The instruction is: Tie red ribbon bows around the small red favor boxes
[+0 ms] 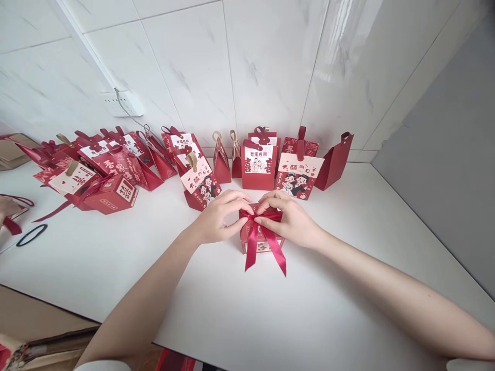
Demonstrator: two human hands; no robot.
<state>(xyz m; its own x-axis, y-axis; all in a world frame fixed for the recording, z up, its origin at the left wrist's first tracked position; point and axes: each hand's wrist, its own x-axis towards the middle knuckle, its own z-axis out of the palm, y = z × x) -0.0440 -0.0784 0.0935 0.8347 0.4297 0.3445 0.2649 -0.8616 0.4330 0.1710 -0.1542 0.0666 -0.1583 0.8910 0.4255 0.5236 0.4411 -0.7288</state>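
Observation:
A small red gift box (243, 238) with a pale printed label stands on the white table in front of me. Round its top runs a shiny red ribbon (251, 250), knotted at the middle, with two tails hanging down the near side. From the left, my left hand (224, 216) pinches the ribbon beside the knot between thumb and fingertips. My right hand (288, 219) pinches it on the other side of the knot, fingers curled over the top. Both hands hide much of the box's top and the bow's loops.
Behind stand several red gift bags (257, 180) along the tiled wall. More boxes and bags crowd the left, including a hexagonal box (116, 198) with a ribbon. Black-handled scissors (31, 235) lie near another person's hand (6, 207). A grey panel (436, 149) borders the right.

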